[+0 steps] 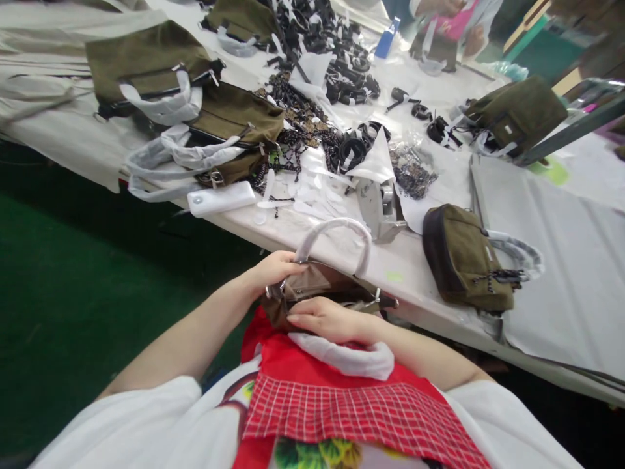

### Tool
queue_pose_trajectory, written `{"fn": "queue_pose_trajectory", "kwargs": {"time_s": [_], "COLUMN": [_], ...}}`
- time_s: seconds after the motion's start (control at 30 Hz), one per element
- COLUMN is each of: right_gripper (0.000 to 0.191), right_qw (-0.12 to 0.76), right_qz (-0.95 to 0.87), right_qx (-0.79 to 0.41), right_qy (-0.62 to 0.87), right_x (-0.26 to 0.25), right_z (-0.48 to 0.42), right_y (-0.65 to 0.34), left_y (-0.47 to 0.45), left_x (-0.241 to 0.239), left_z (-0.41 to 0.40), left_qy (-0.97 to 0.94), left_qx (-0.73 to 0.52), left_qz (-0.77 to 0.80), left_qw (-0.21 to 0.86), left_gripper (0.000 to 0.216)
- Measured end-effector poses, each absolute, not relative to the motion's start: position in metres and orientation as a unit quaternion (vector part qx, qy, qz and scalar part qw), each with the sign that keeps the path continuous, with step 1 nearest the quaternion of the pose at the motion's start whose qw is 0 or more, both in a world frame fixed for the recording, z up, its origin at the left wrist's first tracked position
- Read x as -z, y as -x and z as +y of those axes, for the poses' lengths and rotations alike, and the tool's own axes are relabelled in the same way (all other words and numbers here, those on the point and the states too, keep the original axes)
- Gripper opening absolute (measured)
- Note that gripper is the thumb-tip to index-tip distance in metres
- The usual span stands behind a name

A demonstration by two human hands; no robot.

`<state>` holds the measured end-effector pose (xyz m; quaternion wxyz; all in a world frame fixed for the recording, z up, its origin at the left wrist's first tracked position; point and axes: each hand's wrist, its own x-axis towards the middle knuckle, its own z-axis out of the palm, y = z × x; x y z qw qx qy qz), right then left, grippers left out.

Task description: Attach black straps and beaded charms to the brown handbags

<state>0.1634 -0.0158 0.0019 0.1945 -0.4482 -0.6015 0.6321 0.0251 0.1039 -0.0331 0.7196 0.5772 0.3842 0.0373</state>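
Note:
An unzipped olive handbag (280, 312) is held against the table edge and the red apron, its pale lining showing. One wrapped handle (336, 225) arches up over the table; the other wrapped handle (349, 358) droops over the apron. My left hand (278, 268) grips the bag's rim at its left end, near the zipper. Across the near rim lies my right hand (325, 318), its fingers together and closed on the bag's edge; the fingertips are partly hidden at the opening.
Olive bags (234, 117) with wrapped handles lie at the left, another olive bag (463, 260) at the right. Coiled black straps (351, 71), corded pieces (303, 117) and a metal tape dispenser (381, 208) occupy the table. Across it, another person's hand (473, 42) is near a bag.

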Motion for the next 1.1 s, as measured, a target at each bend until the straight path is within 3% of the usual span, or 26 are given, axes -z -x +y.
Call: {"fn": "queue_pose_trajectory", "kwargs": {"time_s": [0.17,0.33,0.57,0.67,0.87,1.0,1.1], "right_gripper": [0.025,0.004,0.019,0.024,0.026,0.026,0.025], "right_qw": [0.234,0.250,0.269,0.229,0.073,-0.012,-0.011], "right_qz": [-0.294,-0.359,-0.397,-0.485,-0.652,-0.638,-0.640], "right_qx": [-0.727,-0.654,-0.629,-0.573,-0.246,-0.196,-0.185], "right_qy": [0.575,0.617,0.611,0.620,0.714,0.745,0.746], "right_x": [0.009,0.019,0.034,0.030,0.018,0.018,0.015], "right_z": [-0.015,-0.019,-0.026,-0.024,-0.019,-0.024,-0.031], "right_y": [-0.160,-0.164,-0.165,-0.165,-0.185,-0.200,-0.199], "left_y": [-0.023,-0.024,-0.033,-0.036,-0.032,-0.025,-0.024], "left_x": [0.020,0.006,-0.002,-0.004,-0.011,-0.015,-0.014], "left_z": [0.083,0.066,0.057,0.061,0.070,0.075,0.078], "left_qy": [-0.538,-0.554,-0.529,-0.547,-0.543,-0.521,-0.517], "left_qx": [-0.102,-0.152,-0.151,-0.164,-0.164,-0.173,-0.192], "left_qz": [0.411,0.399,0.402,0.397,0.393,0.414,0.427], "left_qw": [0.729,0.715,0.732,0.718,0.724,0.727,0.717], "left_gripper": [0.040,0.035,0.037,0.032,0.029,0.029,0.030]}}
